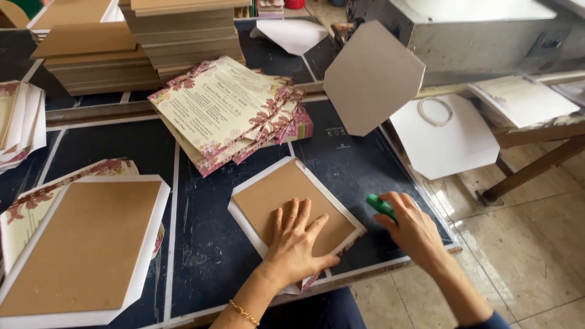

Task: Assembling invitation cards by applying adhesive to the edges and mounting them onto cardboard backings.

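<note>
the left hand [297,239] lies flat, fingers spread, on a brown board [291,204] at the table's [207,244] near edge, pinning it over white paper. the right hand [409,226], just beside it, has its fingers curled round a green tool [380,206].

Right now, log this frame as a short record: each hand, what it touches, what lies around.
left hand: flat, palm down on the brown board
brown board: lies on a white sheet with a floral edge, on the dark table
right hand: grips a green tool at the board's right edge
left of the hands: larger brown board on white paper
behind: fanned floral cards, stacked boards
right: grey hexagonal card, white sheets
</note>
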